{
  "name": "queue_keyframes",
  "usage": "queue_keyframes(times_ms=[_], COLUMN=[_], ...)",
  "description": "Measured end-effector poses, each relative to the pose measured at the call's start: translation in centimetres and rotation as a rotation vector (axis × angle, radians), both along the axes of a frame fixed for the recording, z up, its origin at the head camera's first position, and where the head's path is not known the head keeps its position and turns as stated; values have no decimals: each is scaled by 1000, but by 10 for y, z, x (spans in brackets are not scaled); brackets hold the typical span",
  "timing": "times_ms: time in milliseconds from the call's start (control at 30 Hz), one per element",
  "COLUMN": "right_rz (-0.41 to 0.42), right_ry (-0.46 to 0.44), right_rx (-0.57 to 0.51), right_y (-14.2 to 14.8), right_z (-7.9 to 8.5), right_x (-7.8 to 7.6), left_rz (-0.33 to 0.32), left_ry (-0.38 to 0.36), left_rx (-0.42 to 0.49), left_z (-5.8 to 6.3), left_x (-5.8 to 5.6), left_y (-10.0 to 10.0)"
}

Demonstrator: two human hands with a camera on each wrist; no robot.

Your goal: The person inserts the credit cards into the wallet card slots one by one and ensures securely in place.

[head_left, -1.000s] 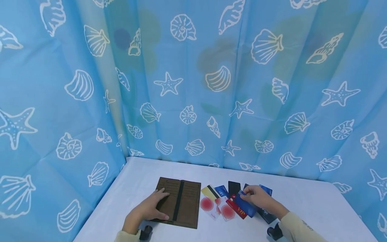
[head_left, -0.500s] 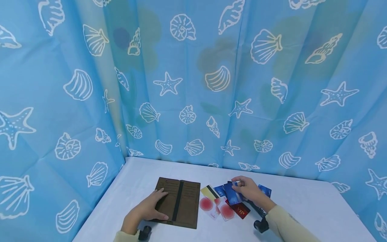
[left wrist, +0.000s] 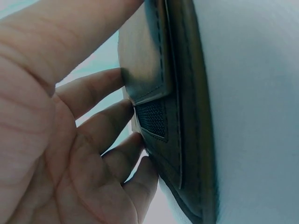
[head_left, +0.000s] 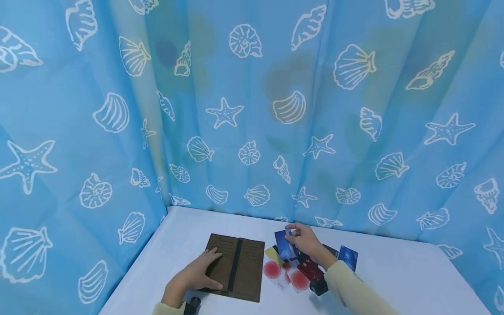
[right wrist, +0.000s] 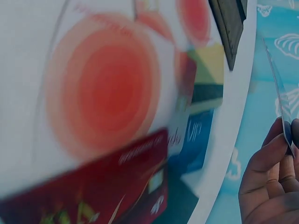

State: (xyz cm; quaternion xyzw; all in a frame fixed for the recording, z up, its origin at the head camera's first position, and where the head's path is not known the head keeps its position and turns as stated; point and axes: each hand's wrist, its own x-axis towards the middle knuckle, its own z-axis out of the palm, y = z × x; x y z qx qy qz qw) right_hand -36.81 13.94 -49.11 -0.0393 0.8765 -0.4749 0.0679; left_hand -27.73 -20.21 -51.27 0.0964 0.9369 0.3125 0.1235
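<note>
An unfolded brown wallet (head_left: 249, 271) with a black strap down its middle lies on the table. My left hand (head_left: 197, 272) rests over its left panel, fingers spread. The left wrist view has the fingertips (left wrist: 122, 116) against the wallet's stitched leather (left wrist: 187, 140). Right of the wallet, my right hand (head_left: 308, 243) pinches a blue card (head_left: 284, 248) by its upper right part, over the loose cards. Seen nearly edge-on in the right wrist view, the held card (right wrist: 279, 88) stands up from the fingers, well apart from the pile.
Under the right hand lie overlapping cards: a red one (head_left: 310, 270), white ones with red circles (head_left: 272, 270), and a yellow one (head_left: 271, 253) partly covered. Another blue card (head_left: 348, 257) lies off to the right. Behind the white table (head_left: 189, 223) hangs a blue shell-patterned curtain (head_left: 252, 122).
My right hand has carried the blue card leftward and away from me, from over the red card to near the wallet's right edge. My left hand keeps its place on the wallet.
</note>
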Motion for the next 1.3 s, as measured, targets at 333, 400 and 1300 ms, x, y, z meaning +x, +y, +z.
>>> queue_keyframes(times_ms=[333,400,1300], right_rz=[13,20,53], right_ry=[9,13,-27], right_rx=[-20,-23,-172], right_y=[-28,-33,-92], right_z=[-2,-3,-16], right_x=[-2,-3,-7], left_rz=[0,5,37], left_ry=[-6,-8,-4], left_rx=[-12,-17,16], left_z=[-3,-3,-7], left_x=[0,0,-1], left_y=[-1,-1,-5])
